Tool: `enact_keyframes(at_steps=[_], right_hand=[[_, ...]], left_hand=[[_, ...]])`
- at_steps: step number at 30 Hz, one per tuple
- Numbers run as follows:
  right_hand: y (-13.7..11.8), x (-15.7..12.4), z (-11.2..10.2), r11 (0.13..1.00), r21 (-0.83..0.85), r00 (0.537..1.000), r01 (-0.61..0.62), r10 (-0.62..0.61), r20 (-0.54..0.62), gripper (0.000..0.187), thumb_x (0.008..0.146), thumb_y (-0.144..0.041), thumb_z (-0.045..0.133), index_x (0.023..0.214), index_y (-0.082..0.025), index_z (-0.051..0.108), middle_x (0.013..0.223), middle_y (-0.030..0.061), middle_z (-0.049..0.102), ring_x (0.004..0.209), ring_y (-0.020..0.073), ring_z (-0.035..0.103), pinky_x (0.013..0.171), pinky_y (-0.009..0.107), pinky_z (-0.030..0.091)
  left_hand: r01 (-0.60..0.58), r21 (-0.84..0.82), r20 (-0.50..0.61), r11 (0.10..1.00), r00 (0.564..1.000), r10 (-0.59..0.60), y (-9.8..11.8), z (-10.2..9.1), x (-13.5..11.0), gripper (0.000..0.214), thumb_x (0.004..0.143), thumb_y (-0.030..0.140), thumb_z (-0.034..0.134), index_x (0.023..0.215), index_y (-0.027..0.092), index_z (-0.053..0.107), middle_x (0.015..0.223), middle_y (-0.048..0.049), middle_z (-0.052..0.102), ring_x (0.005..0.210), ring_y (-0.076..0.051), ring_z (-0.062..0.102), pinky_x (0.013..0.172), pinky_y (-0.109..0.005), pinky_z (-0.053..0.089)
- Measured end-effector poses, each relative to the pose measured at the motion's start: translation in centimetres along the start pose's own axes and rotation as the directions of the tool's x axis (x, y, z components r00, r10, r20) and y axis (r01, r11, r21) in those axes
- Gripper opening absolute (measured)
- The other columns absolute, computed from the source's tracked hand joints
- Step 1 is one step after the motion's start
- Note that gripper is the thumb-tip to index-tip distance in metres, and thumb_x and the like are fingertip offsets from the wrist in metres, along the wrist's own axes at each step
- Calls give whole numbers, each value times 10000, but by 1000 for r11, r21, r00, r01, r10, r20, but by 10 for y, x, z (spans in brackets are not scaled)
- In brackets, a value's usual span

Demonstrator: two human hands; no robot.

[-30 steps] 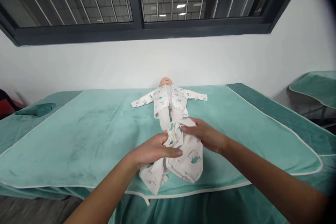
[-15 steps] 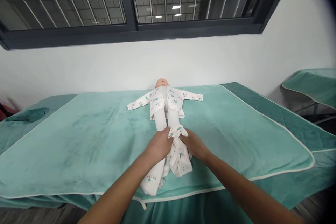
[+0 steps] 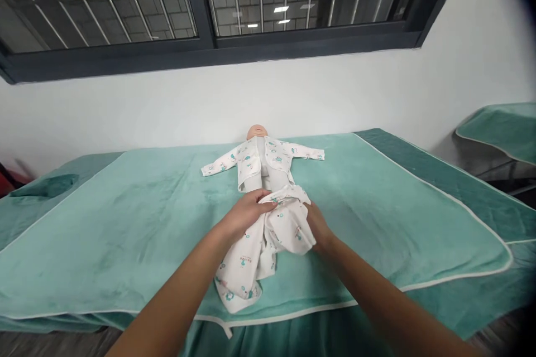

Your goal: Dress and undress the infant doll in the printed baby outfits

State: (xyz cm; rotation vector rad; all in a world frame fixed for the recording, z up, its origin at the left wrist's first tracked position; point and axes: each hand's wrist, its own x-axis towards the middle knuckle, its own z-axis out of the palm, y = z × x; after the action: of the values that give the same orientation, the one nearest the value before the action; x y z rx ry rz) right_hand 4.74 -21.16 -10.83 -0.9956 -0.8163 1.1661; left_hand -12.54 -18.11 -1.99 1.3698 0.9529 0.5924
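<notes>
A baby doll point(image 3: 262, 150) lies on its back, head toward the wall, in an open white printed jacket point(image 3: 248, 157) with its arms spread. White printed baby pants point(image 3: 288, 223) are bunched around its legs, covering them from about the thighs down. My left hand point(image 3: 247, 213) grips the waistband's left side, thumb on top of the cloth. At the right side of the pants is my right hand point(image 3: 317, 226), its fingers hidden behind the fabric. One pant leg point(image 3: 238, 273) hangs loose toward the front edge of the bed.
A light green blanket point(image 3: 146, 234) with white piping covers the bed. Behind it stands a white wall point(image 3: 167, 106) below a barred, dark-framed window point(image 3: 268, 53). Another green-covered surface point(image 3: 502, 131) is at the far right.
Both hands have moved up the doll's legs with the pants. The waistband is spread wider and now covers more of the legs, near the jacket's hem.
</notes>
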Motion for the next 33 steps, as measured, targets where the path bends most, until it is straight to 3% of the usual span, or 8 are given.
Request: enact_keyframes(at_steps=[6, 10, 17, 19, 22, 26, 29, 33], right_hand=[[2, 34, -2, 973, -178, 983, 144, -161, -87, 168, 685, -347, 633, 828, -265, 603, 902, 45, 691, 856, 256, 603, 790, 372, 487], [5, 52, 2, 921, -351, 963, 168, -229, -141, 125, 720, -310, 530, 823, -241, 546, 866, 14, 645, 813, 224, 544, 747, 350, 444], [-2, 97, -1, 836, -503, 958, 220, -281, -48, 136, 790, -364, 541, 821, -232, 540, 851, -1, 616, 837, 207, 508, 758, 319, 413], [2, 103, -5, 824, -526, 962, 211, -271, -38, 154, 808, -382, 539, 819, -228, 542, 847, 3, 613, 835, 207, 505, 761, 321, 415], [5, 100, -12, 801, -560, 963, 212, -268, -19, 181, 820, -390, 557, 883, -221, 571, 861, 14, 612, 838, 213, 517, 766, 332, 431], [-23, 91, -8, 620, -617, 872, 485, -400, 283, 245, 828, -316, 615, 1056, -230, 594, 1110, 70, 594, 1032, 235, 528, 893, 359, 428], [-61, 100, 13, 577, -603, 793, 550, -137, 593, 266, 864, -388, 634, 1088, -245, 625, 1096, 54, 622, 969, 212, 554, 772, 308, 437], [-76, 128, 48, 547, -661, 731, 514, 124, 671, 359, 854, -525, 624, 685, -211, 580, 646, -31, 523, 609, 125, 455, 547, 257, 285]], left_hand=[[50, 27, 207, 998, 977, -54, 20, -28, 34, 407, 644, 214, 787, 1033, 197, 669, 1029, -39, 690, 929, -212, 640, 801, -319, 483], [-123, 318, -121, 940, 978, 169, 24, -35, 70, 195, 660, 138, 665, 849, 181, 652, 844, -7, 662, 812, -189, 611, 731, -301, 447], [-286, 588, -340, 757, 761, 552, 13, -30, 105, 228, 707, 87, 491, 851, 195, 631, 925, -31, 664, 932, -205, 583, 870, -327, 408], [-320, 513, -316, 797, 793, 522, 7, -35, 101, 209, 747, 143, 532, 914, 192, 648, 979, -34, 672, 967, -210, 587, 891, -323, 406], [-313, 266, -190, 912, 910, 368, -2, -51, 87, 253, 791, 307, 645, 1013, 190, 674, 997, -36, 678, 955, -214, 598, 844, -305, 424], [-286, -117, -119, 951, 955, 272, -19, -70, 77, 348, 763, 352, 752, 1063, 190, 683, 998, -45, 659, 871, -177, 600, 740, -261, 431], [-317, -360, -166, 877, 947, 274, -32, -69, 81, 340, 744, 301, 787, 1052, 210, 675, 934, -22, 644, 794, -142, 596, 704, -240, 442], [-398, -448, -274, 801, 914, 300, -41, -65, 91, 263, 748, 269, 791, 983, 223, 684, 907, 1, 643, 778, -121, 598, 699, -218, 457]])
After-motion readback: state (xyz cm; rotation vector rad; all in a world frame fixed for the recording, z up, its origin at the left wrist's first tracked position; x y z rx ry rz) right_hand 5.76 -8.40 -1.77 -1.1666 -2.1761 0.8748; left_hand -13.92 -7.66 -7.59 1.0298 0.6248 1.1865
